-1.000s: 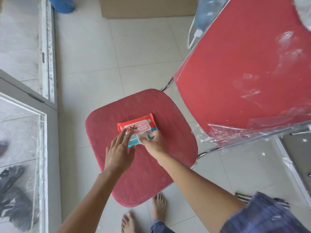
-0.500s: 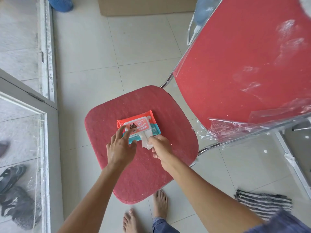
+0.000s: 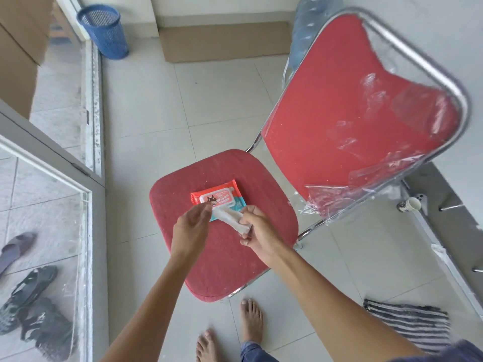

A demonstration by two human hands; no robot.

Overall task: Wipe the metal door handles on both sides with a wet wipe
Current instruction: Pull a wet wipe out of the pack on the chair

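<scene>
A red and teal wet wipe pack (image 3: 218, 199) lies on the seat of a red chair (image 3: 227, 257). A folded white wet wipe (image 3: 230, 218) is out of the pack, stretched between my two hands just in front of it. My right hand (image 3: 257, 232) grips the wipe's right end. My left hand (image 3: 192, 228) pinches its left end, close to the pack's front edge. No door handle shows in this view.
A glass door with a grey frame (image 3: 86, 178) stands at the left, sandals (image 3: 28, 288) behind it. A blue basket (image 3: 104, 32) sits at the far left and cardboard (image 3: 224, 40) leans on the far wall. A striped cloth (image 3: 407, 322) lies on the floor at the right.
The wipe has come out of the pack. My left hand left the pack and took the wipe's left end, while my right hand drew it toward me. The view has tilted up.
</scene>
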